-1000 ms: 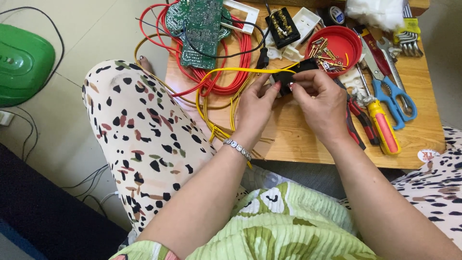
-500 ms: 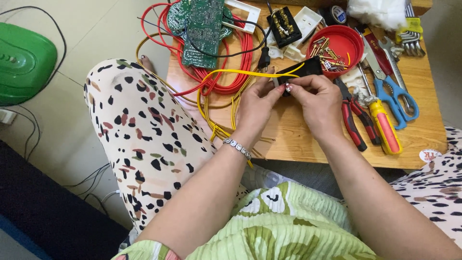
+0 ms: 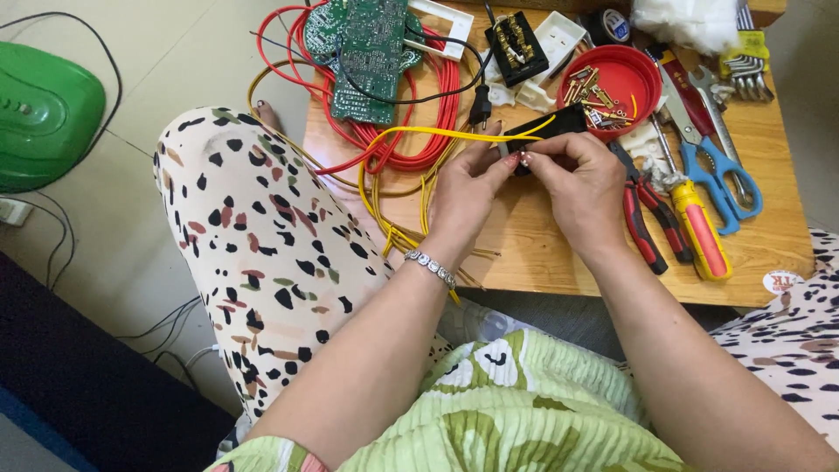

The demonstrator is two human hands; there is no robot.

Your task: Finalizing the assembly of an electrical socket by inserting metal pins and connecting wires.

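My left hand (image 3: 468, 188) and my right hand (image 3: 581, 188) meet fingertip to fingertip over a small wooden table (image 3: 559, 253). Between them they pinch a small black part (image 3: 546, 129) where a yellow wire (image 3: 437, 134) runs in from the left. The part is mostly hidden by my fingers. More loops of yellow wire (image 3: 393, 223) hang off the table's front edge below my left wrist, which wears a bracelet (image 3: 430, 267).
On the table lie coiled red wire (image 3: 419, 114), a green circuit board (image 3: 371, 52), a red bowl of brass screws (image 3: 612, 83), red-handled pliers (image 3: 647, 223), a yellow-red screwdriver (image 3: 699, 227), blue scissors (image 3: 721, 175) and hex keys (image 3: 747, 57). A green device (image 3: 44, 114) sits on the floor at left.
Both hands have shifted slightly on the black part, and my fingertips now pinch closer together at its near end. The yellow wire stays in place.
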